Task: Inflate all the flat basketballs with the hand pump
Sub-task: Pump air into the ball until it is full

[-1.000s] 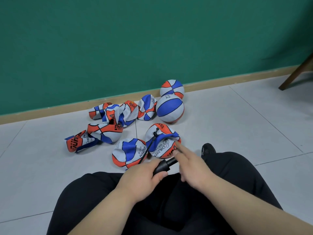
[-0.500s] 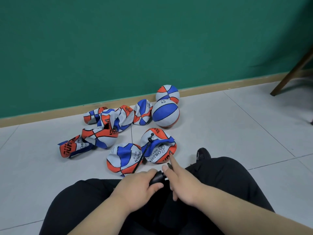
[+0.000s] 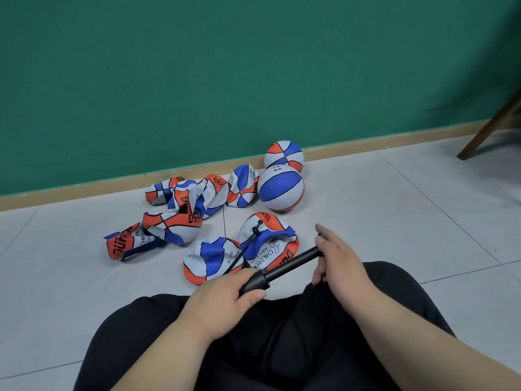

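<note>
My left hand (image 3: 228,292) grips the barrel of a black hand pump (image 3: 282,268) above my lap. My right hand (image 3: 337,256) holds the pump's handle, and the rod is pulled far out. A thin black hose (image 3: 248,246) runs from the pump to the valve on a flat red, white and blue basketball (image 3: 270,244) lying just ahead of my knees. Another flat ball (image 3: 210,259) lies beside it on the left. Several more flat balls (image 3: 180,215) are heaped further back. Two round inflated balls (image 3: 280,187) stand near the wall.
I sit on a pale tiled floor (image 3: 380,207) with my black-trousered legs (image 3: 282,340) in the foreground. A green wall (image 3: 225,66) with a wooden skirting board runs behind the balls. A wooden furniture leg (image 3: 490,128) slants in at the far right.
My right hand has drawn the pump handle outward to the right, so the rod is extended; half a second ago the handle was pushed in close to my left hand.
</note>
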